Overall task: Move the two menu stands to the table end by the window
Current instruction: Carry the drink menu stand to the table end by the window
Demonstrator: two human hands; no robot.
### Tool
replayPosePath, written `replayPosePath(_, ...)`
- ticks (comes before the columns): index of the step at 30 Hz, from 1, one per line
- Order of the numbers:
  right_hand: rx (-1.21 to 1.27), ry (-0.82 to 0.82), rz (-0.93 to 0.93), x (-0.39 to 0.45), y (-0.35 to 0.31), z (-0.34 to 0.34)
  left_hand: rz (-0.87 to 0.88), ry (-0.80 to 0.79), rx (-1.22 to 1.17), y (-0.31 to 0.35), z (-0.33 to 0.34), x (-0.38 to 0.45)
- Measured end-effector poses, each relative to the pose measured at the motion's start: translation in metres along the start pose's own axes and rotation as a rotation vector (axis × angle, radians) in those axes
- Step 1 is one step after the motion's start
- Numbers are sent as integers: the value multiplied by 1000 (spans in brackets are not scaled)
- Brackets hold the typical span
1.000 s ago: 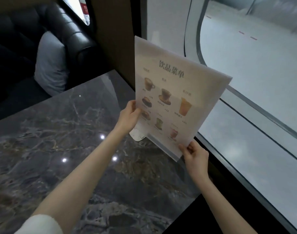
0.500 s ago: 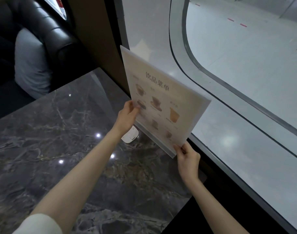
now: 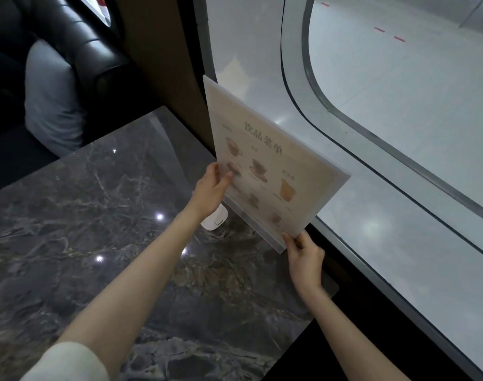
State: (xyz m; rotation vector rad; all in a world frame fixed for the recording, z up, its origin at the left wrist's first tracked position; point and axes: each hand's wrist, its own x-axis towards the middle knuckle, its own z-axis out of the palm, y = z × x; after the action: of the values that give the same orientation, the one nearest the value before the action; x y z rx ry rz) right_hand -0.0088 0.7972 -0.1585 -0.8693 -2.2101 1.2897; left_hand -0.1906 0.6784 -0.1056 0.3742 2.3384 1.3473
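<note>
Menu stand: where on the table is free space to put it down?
The marble table is bare left of the left hand and toward the near edge below both forearms. Crowded only by the window end: a small white device sits beside the menu stand, which the right hand grips too.

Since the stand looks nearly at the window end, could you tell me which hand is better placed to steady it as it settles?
Probably the right hand: it grips the menu stand at its lower corner, by the base strip, near the marble table. The left hand pinches the side edge higher up.
</note>
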Motion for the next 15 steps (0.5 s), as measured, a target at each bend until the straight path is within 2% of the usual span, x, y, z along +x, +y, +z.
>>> replayPosePath(3, -46, -8, -30, -1, 1, -1, 92, -58, 97, -4, 0, -1)
replayPosePath(7, -82, -17, -33, -3, -1, -1, 104, -87, 130, -4, -1, 3)
replayPosePath(12, -92, -180, 108, -6, -1, -4, 123, -95, 190, -14, 1, -6)
replayPosePath(15, -79, -159, 206, -20, -3, -4, 54, -51, 309, -29, 5, -21)
